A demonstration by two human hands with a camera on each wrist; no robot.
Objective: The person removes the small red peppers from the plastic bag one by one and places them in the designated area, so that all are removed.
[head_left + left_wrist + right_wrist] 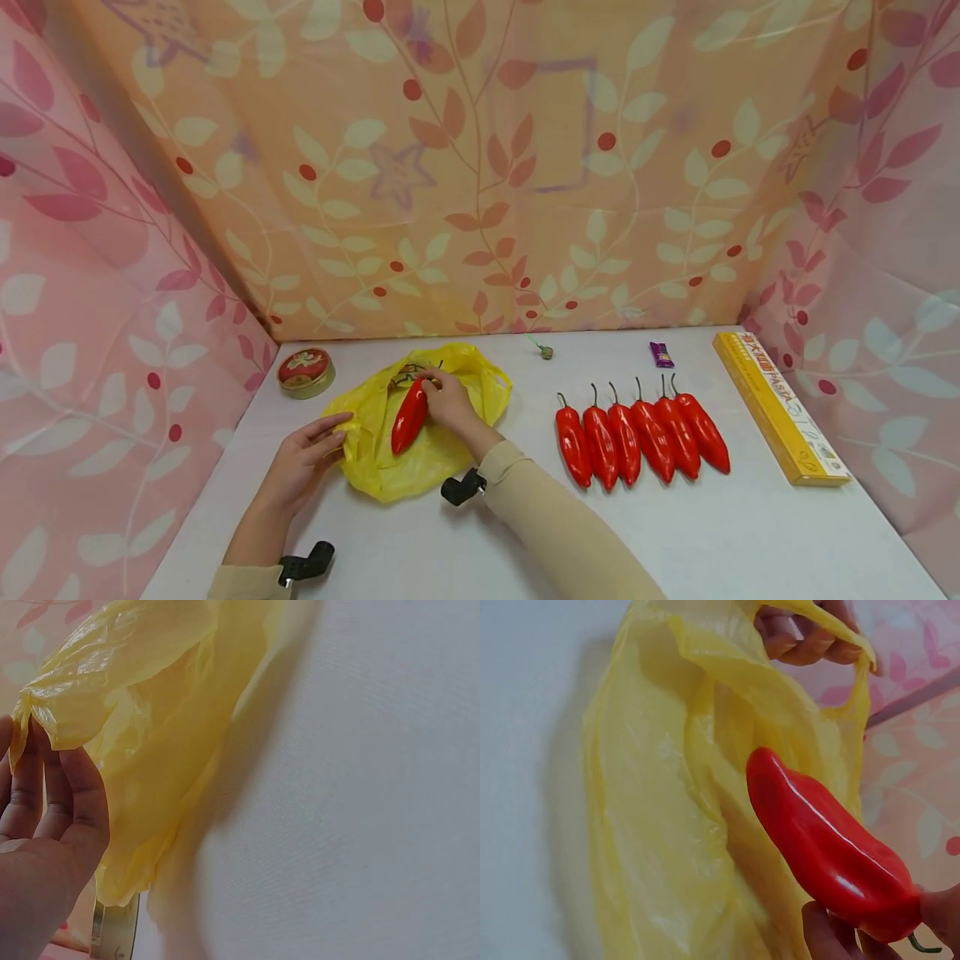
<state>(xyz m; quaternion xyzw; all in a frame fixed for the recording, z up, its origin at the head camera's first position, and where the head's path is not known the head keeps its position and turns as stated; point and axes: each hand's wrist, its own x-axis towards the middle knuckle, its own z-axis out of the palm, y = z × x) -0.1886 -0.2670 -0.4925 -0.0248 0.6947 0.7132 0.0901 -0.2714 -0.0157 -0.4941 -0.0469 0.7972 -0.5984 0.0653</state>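
A yellow plastic bag (382,475) lies spread on the white table, its mouth turned toward me. My left hand (303,462) pinches the bag's left edge between thumb and fingers, as the left wrist view (56,817) also shows. Over the bag, my right hand (450,404) grips a red chili pepper (410,418) near its stem end. In the right wrist view the pepper (825,847) points its tip toward the bag's opening. Several more red peppers (625,442) lie in a row to the right, stems away from me.
A round tin (306,372) stands at the back left. Behind the bag sits a small green item (545,352). A purple wrapped candy (662,355) lies behind the peppers, and a yellow pasta box (780,408) is at the right. Patterned curtains border the table.
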